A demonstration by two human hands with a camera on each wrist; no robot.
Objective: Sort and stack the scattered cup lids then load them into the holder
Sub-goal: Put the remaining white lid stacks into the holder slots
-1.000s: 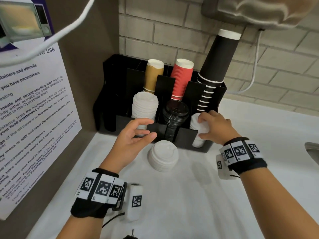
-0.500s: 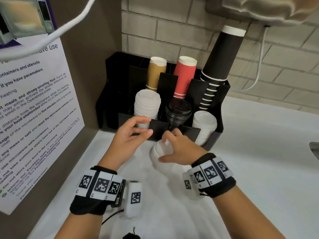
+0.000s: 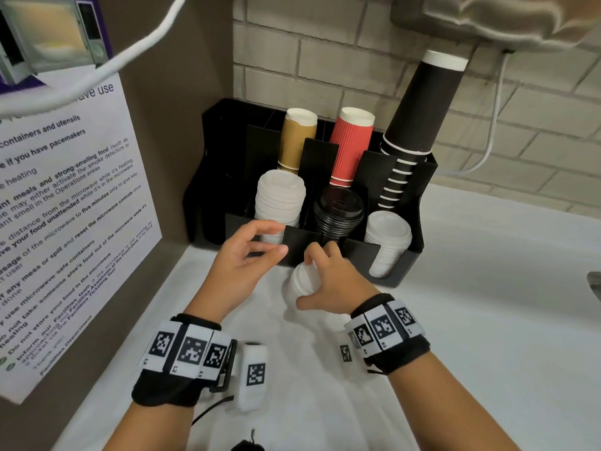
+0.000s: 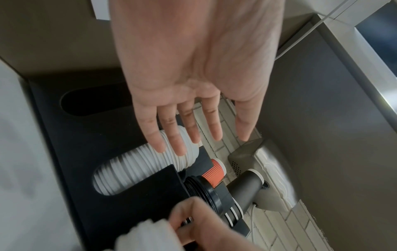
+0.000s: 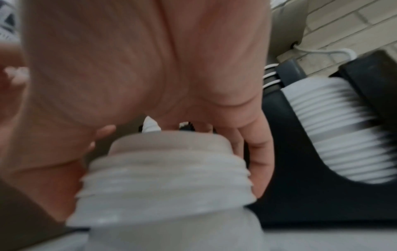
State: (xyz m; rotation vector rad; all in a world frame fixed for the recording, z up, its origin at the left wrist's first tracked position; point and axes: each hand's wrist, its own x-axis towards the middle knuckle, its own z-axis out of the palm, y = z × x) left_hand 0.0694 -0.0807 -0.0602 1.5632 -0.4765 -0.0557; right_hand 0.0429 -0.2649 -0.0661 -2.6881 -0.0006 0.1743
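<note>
At the far left a printed microwave notice point(image 3: 61, 222) hangs on the brown side panel, its left edge and top lines cut off, with a white cable point(image 3: 107, 65) crossing over it. The left hand point(image 3: 242, 260) hovers just in front of the black holder point(image 3: 413, 255), fingers relaxed and spread, gripping nothing; the left wrist view shows the palm flat and the fingers straight point(image 4: 169, 135) over the tall white lid stack point(image 3: 280, 203) in the holder's left front slot. That view also shows the stack's ribbed side through the slot cut-out, which the head view mostly hides behind the front wall.

On the white counter point(image 3: 487, 320), touching or just short of the holder's front wall, stands the loose stack of white lids point(image 3: 300, 283). The right hand point(image 3: 335, 281) covers its top, fingers curled over the far edge and thumb on the near side, so it grips the stack. From the head only the stack's left flank shows. The right wrist view is blurred, yet it shows several nested rims point(image 5: 167, 178) under the palm.

Behind stand the black lids point(image 3: 338, 211) in the middle slot and another white lid stack point(image 3: 387, 242) in the right one, its lower part hidden by the wall. In the rear slots stand tan point(image 3: 294, 139), red point(image 3: 351, 146) and black cups point(image 3: 419, 112). The grey unit point(image 3: 487, 17) above is cut off by the frame.
</note>
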